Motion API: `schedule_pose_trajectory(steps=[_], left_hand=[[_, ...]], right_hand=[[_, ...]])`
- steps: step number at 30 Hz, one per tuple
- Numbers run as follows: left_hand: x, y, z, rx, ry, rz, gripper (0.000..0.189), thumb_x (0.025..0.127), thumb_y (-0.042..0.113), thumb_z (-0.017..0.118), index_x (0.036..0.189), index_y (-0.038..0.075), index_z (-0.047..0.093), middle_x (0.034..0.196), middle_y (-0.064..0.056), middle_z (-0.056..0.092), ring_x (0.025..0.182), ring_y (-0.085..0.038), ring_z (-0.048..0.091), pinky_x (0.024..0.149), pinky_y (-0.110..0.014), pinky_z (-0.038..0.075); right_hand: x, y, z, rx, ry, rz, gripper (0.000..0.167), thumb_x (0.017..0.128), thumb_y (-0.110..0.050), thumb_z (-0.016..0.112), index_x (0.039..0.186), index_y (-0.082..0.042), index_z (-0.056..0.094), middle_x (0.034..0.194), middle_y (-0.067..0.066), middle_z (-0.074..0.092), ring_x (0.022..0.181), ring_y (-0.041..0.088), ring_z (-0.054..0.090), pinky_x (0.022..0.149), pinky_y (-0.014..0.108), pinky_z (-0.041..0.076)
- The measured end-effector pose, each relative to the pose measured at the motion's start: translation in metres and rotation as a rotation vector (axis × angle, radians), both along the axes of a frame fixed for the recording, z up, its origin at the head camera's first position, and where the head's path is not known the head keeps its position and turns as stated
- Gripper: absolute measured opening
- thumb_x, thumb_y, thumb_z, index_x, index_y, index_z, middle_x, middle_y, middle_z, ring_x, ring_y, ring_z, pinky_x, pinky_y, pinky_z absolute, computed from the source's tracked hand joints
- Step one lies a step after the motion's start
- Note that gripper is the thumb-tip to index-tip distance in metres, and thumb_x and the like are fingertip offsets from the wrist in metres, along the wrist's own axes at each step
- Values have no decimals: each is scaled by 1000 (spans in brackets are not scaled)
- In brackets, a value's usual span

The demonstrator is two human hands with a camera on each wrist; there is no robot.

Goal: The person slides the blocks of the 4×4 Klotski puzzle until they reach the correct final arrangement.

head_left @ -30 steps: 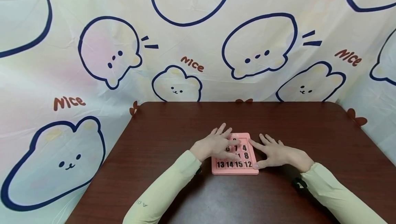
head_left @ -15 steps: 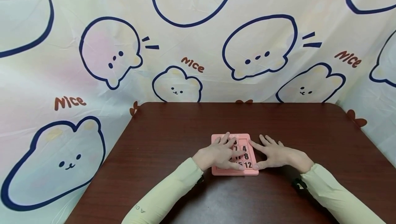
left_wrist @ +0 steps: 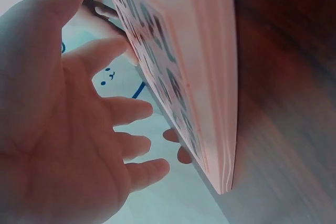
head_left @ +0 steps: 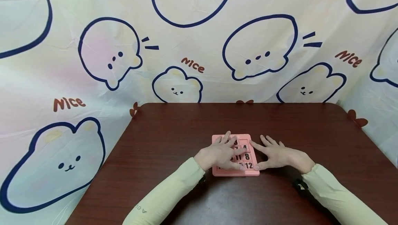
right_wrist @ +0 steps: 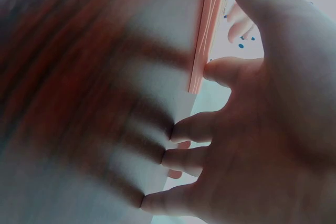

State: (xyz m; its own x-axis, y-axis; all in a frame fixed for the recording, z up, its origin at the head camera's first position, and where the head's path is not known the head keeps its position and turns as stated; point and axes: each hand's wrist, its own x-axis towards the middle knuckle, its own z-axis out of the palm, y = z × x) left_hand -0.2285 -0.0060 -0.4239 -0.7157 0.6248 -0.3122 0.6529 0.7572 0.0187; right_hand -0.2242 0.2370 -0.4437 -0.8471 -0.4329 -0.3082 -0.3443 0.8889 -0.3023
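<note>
A pink sliding number puzzle (head_left: 236, 173) lies flat on the dark wooden table, with 4, 8 and 12 readable down its right column and a vacant slot at the top right. My left hand (head_left: 218, 156) spreads over its left and middle part, hiding many tiles. The left index fingertip is at the 4 tile, and the thumb reaches low beside the 12. In the left wrist view the fingers are extended beside the puzzle's edge. My right hand (head_left: 277, 153) touches the puzzle's right side with index fingertip and thumb. Its other fingertips rest on the table in the right wrist view.
The brown table (head_left: 174, 125) extends around the puzzle on every side. Behind it and to both sides hangs a pale cloth (head_left: 211, 45) printed with cartoon bears. A dark wrist strap (head_left: 301, 184) shows at the right sleeve.
My left hand has come down and rightward over the puzzle, covering more of the left tiles. Its index fingertip has since shifted slightly up, from the 8 to the 4. My right hand stays put.
</note>
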Motion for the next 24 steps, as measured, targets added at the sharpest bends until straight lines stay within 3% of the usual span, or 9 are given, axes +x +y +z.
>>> schedule_pose_trajectory(steps=[10, 17, 24], left_hand=[[-13, 3, 3, -26, -21, 71, 75, 82, 81, 46, 148, 54, 25, 167, -3, 10, 155, -29, -6, 123, -51, 11], [-26, 4, 1, 3, -35, 110, 67, 88, 76, 43, 149, 52, 28, 167, -5, 12, 154, -30, -6, 124, -51, 11], [-23, 3, 0, 19, -38, 90, 69, 89, 75, 41, 151, 48, 26, 167, -5, 11, 155, -30, -4, 124, -50, 12]], right_hand=[[0, 0, 2, -1, -4, 9, 101, 78, -75, 60, 157, -24, 23, 160, 33, 12, 147, 54, 8, 103, 81, 14], [-1, -1, 1, -2, -10, 5, 102, 78, -75, 61, 157, -23, 23, 160, 32, 12, 147, 53, 8, 103, 81, 13], [-1, -1, 0, 6, -3, 11, 102, 78, -74, 61, 157, -23, 23, 160, 32, 13, 147, 53, 9, 103, 81, 14]])
